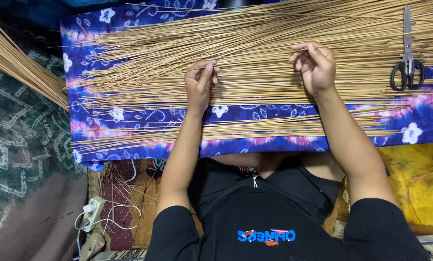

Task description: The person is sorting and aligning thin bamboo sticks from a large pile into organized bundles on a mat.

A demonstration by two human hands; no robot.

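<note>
A wide layer of thin tan sticks (255,53) lies lengthwise across a blue and purple patterned cloth (236,113). My left hand (199,84) rests on the sticks near the middle, thumb and fingers pinched on one or two of them. My right hand (315,65) is further right, fingers curled and pinching sticks in the same pile. A smaller row of sticks (236,129) lies apart, closer to me on the cloth.
Black-handled scissors (407,63) lie on the sticks at the far right. Another bundle of sticks (18,65) slants in at the upper left over a green patterned fabric (18,145). A white power strip with cables (93,217) sits on the floor lower left. Yellow cloth (419,179) lies at right.
</note>
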